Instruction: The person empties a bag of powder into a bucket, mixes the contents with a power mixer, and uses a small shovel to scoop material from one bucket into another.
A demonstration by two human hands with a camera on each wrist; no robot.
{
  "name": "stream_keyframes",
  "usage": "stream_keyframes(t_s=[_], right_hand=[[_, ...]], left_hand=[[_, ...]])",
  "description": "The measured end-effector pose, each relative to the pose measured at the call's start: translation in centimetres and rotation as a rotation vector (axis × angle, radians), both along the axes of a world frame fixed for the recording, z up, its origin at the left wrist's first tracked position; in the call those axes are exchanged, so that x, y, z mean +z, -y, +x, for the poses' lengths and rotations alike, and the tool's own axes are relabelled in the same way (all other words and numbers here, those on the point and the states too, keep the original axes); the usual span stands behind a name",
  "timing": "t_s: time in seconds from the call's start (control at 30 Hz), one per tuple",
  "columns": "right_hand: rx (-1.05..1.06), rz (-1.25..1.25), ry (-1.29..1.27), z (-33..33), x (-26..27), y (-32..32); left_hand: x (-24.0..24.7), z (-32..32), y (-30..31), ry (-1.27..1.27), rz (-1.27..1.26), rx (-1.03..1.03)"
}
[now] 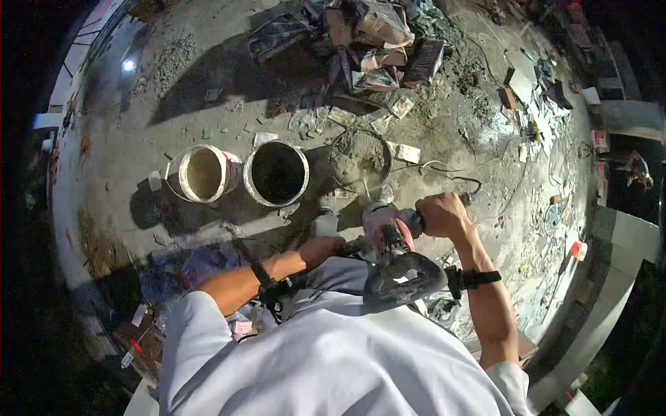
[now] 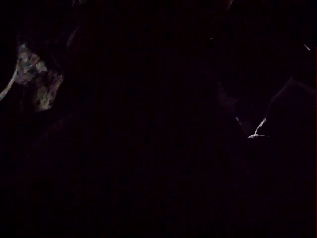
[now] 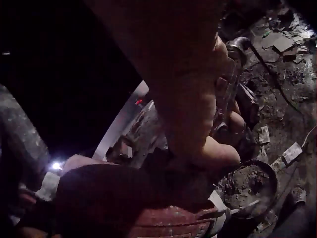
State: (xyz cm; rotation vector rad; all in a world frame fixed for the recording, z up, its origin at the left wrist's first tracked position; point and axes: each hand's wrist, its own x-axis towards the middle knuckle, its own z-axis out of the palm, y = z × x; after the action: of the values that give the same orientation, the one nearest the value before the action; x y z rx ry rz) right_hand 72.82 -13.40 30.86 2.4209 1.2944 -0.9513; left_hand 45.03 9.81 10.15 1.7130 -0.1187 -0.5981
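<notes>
A red and grey handheld power mixer (image 1: 388,232) hangs in front of the body, its rod running down into a bucket of grey mortar (image 1: 357,158). My right hand (image 1: 444,215) grips the mixer's right handle, fingers curled round it. On the opposite side my left hand (image 1: 322,251) holds the left handle, partly covered by the tool and the shirt. The right wrist view has the right hand (image 3: 218,151) close up, with the mixer's red body (image 3: 168,220) below it and the mortar bucket (image 3: 247,191) beyond. The left wrist view is almost black.
Left of the mortar stand a dark bucket (image 1: 277,173) and a pale bucket (image 1: 202,173) with a wire handle. Wrapped bundles (image 1: 374,52) lie piled at the back. A cable (image 1: 451,172) crosses the floor at right, near scattered debris (image 1: 541,132).
</notes>
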Motion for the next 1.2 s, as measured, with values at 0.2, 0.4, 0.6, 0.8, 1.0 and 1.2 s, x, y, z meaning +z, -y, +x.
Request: stream_keyframes(t_s=[0.2, 0.4, 0.6, 0.8, 1.0, 1.2], right_hand=[[0.052, 0.040, 0.023, -0.8, 0.1, -0.6], [-0.005, 0.127, 0.013, 0.3, -0.8, 0.2], [-0.006, 0.092, 0.000, -0.2, -1.6, 0.4], [-0.034, 0.082, 0.020, -0.8, -2.7, 0.7], [-0.058, 0.129, 0.016, -1.3, -2.5, -0.1], [-0.031, 0.187, 0.058, -2.8, -6.3, 1.0]], left_hand=[[2.8, 0.5, -0.8, -0.040, 0.092, -0.092], [3.8, 0.9, -0.5, 0.115, 0.035, 0.055], [8.6, 1.1, -2.2, 0.282, 0.045, 0.079], [10.0, 1.4, -4.2, 0.444, 0.031, 0.065], [12.5, 3.9, -6.4, 0.324, -0.117, -0.033], [9.6, 4.0, -5.8, -0.063, -0.113, -0.040]])
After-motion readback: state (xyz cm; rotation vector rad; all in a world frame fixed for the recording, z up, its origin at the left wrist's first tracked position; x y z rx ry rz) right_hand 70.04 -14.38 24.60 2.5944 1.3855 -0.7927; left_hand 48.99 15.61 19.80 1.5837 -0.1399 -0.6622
